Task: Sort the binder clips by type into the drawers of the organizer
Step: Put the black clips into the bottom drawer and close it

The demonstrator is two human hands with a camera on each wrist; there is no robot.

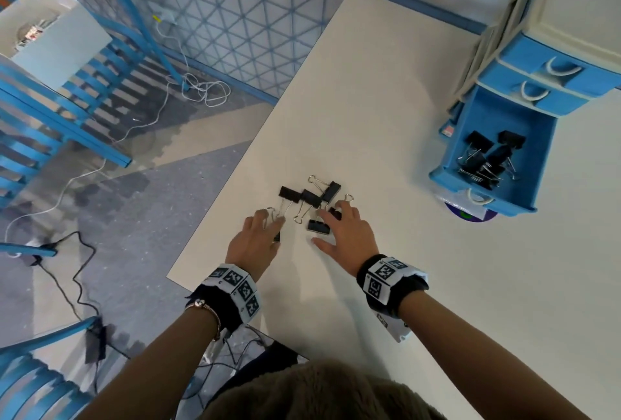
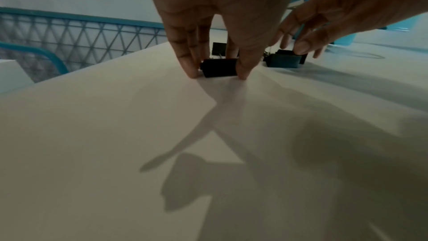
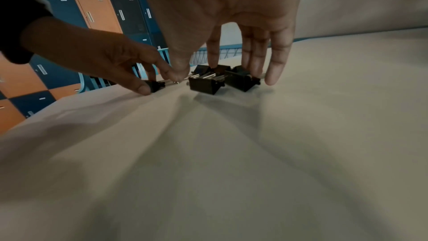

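Several black binder clips (image 1: 311,198) with wire handles lie clustered mid-table. My left hand (image 1: 273,229) pinches one small black clip (image 2: 219,68) between thumb and fingers, fingertips (image 2: 192,73) on the tabletop. My right hand (image 1: 327,224) hovers spread over the cluster, straight fingers (image 3: 254,61) touching two clips (image 3: 205,84), thumb apart from them. The blue organizer (image 1: 544,70) stands at the right. Its bottom drawer (image 1: 450,174) is pulled out and holds several larger black clips (image 1: 487,157); the two drawers above are closed.
The white table (image 1: 369,90) ends in an edge just left of my left hand, with floor, cables and blue chairs (image 1: 50,124) beyond. A purple disc (image 1: 470,216) lies under the open drawer's front.
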